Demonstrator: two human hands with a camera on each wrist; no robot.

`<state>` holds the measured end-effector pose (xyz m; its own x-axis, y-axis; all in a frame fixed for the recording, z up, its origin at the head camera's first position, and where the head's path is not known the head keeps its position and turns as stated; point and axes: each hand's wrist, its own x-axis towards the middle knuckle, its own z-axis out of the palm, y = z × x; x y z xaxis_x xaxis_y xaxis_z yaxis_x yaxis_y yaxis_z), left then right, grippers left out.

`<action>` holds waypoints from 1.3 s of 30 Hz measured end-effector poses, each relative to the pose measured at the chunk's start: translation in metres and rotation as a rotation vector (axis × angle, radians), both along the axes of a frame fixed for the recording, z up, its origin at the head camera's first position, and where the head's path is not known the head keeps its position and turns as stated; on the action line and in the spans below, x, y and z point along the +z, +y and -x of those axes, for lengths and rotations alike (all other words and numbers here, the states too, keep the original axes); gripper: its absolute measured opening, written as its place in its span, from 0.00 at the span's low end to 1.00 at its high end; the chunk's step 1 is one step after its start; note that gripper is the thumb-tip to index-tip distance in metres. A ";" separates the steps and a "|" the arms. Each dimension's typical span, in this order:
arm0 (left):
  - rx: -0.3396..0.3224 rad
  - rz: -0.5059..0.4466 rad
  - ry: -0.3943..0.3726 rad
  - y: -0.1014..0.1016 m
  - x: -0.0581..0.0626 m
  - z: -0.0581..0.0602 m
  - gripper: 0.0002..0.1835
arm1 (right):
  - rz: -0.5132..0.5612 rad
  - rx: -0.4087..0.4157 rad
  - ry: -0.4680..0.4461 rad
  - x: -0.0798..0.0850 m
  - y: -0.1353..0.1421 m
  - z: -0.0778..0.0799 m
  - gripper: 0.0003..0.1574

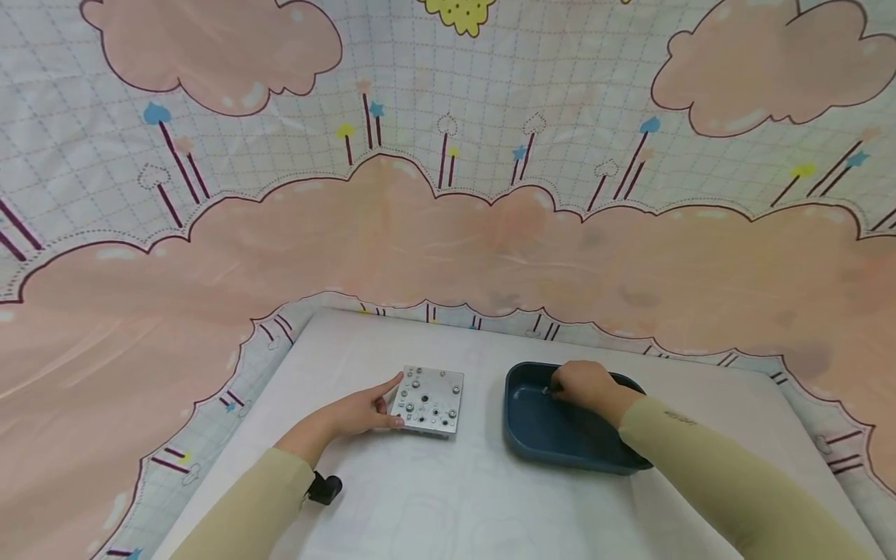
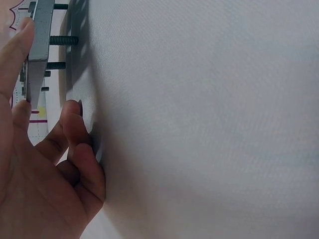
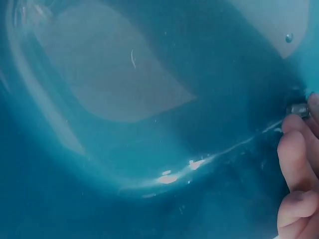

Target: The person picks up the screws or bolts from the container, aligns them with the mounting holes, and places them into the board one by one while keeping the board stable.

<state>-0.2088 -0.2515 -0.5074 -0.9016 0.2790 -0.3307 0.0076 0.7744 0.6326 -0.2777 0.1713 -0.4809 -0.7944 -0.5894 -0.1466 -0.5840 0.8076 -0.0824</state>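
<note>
A square silver metal plate with several screws and holes lies on the white table. My left hand holds its left edge, index finger at the far corner and thumb at the near one. In the left wrist view, threaded screw shanks stick out from the plate's underside, and the other fingers of that hand are curled near the cloth. My right hand reaches into the dark blue tray and pinches a small metal screw at the fingertips. Most of that screw is hidden by the fingers.
The white-covered table spreads around the plate and tray. Behind it hangs a patterned curtain with clouds. A black wrist device sits at my left sleeve. The tray's raised rim surrounds my right hand.
</note>
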 end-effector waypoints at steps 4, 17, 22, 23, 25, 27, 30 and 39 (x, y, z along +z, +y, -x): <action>-0.003 0.000 -0.007 0.000 0.001 0.000 0.52 | 0.004 -0.013 -0.057 -0.001 -0.001 0.000 0.04; 0.013 -0.023 -0.016 0.002 0.003 -0.003 0.51 | -0.010 0.001 -0.085 0.002 0.001 -0.001 0.06; 0.015 -0.020 -0.013 0.003 0.004 -0.002 0.52 | -0.017 0.027 -0.057 0.001 0.002 0.000 0.05; 0.016 -0.017 -0.013 0.004 0.004 -0.001 0.52 | -0.021 0.031 -0.051 0.000 0.002 0.000 0.05; 0.014 -0.013 -0.010 0.004 0.003 -0.001 0.52 | -0.028 0.039 -0.040 0.000 0.002 0.000 0.06; 0.014 -0.010 -0.009 0.004 0.003 0.000 0.52 | -0.032 0.045 -0.029 0.000 0.003 0.000 0.06; 0.013 -0.009 -0.004 0.004 0.001 0.000 0.52 | -0.021 0.041 -0.029 0.000 0.003 0.000 0.06; 0.015 0.002 -0.014 0.003 0.003 0.000 0.52 | 0.035 -0.014 -0.069 0.004 0.007 0.002 0.07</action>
